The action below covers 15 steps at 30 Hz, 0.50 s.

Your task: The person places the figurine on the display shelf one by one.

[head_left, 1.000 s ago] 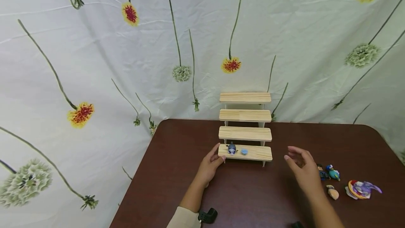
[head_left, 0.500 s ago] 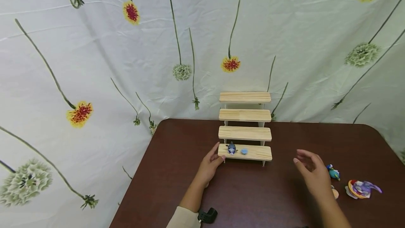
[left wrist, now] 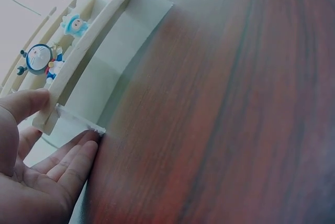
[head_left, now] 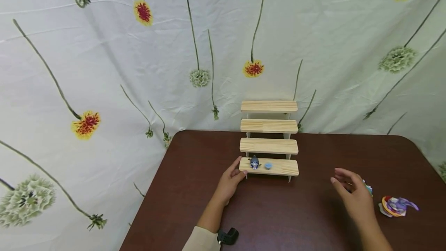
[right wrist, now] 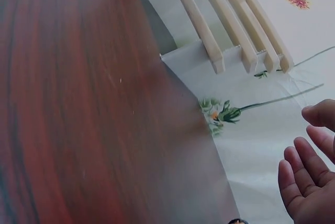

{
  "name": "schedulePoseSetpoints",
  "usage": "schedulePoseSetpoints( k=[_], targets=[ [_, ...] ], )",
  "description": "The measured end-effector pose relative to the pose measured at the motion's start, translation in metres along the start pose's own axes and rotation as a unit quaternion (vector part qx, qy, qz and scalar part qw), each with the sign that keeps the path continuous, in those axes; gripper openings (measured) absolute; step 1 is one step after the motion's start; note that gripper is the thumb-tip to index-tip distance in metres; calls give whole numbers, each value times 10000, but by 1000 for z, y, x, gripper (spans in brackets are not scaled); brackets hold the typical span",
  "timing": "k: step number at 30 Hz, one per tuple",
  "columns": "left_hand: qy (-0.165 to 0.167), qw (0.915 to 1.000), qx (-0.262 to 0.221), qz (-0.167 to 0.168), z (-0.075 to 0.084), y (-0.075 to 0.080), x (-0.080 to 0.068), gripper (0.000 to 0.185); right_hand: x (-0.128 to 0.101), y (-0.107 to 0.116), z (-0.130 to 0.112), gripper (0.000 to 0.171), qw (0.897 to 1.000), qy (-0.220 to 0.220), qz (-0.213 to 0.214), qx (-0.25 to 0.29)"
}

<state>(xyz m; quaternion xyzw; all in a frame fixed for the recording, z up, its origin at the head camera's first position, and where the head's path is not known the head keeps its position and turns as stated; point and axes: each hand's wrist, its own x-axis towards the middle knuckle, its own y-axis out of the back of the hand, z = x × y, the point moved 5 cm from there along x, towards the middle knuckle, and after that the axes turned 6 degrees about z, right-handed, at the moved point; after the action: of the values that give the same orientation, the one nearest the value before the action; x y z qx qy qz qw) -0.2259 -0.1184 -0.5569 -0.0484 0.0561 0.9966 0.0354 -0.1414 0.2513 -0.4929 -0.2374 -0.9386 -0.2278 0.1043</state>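
A four-tier wooden display stand [head_left: 278,167] stands at the back of the table. My left hand [head_left: 228,184] holds the left end of its lowest step, thumb at the front edge and fingers behind and beside the leg. On that step sit a dark-blue and white cartoon figurine [head_left: 254,162] and, to its right, a small light-blue figurine [head_left: 268,165]; the left wrist view shows both, the latter with a pale face [left wrist: 77,24]. My right hand [head_left: 357,200] is over the table to the right, fingers loosely bent and holding nothing. It partly covers a blue-green figurine [head_left: 368,189].
A purple figurine with a yellow ring [head_left: 396,206] lies farther right on the dark brown table [head_left: 285,212]. A dark rounded thing [right wrist: 238,221] peeks in at the bottom of the right wrist view. White flower-print cloth [head_left: 156,61] hangs behind the table.
My right hand has moved right and slightly toward me, coming over the small figurines there and hiding most of them. The left hand stays on the step; the stand's figurines have not moved.
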Motion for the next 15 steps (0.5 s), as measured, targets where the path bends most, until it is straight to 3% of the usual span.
schedulePoseSetpoints(
  k=[15],
  targets=[
    [-61, 10000, 53, 5, 2, 0, -1, 65, -10, 25, 19, 36, 9998, -72, 169, -67]
  ],
)
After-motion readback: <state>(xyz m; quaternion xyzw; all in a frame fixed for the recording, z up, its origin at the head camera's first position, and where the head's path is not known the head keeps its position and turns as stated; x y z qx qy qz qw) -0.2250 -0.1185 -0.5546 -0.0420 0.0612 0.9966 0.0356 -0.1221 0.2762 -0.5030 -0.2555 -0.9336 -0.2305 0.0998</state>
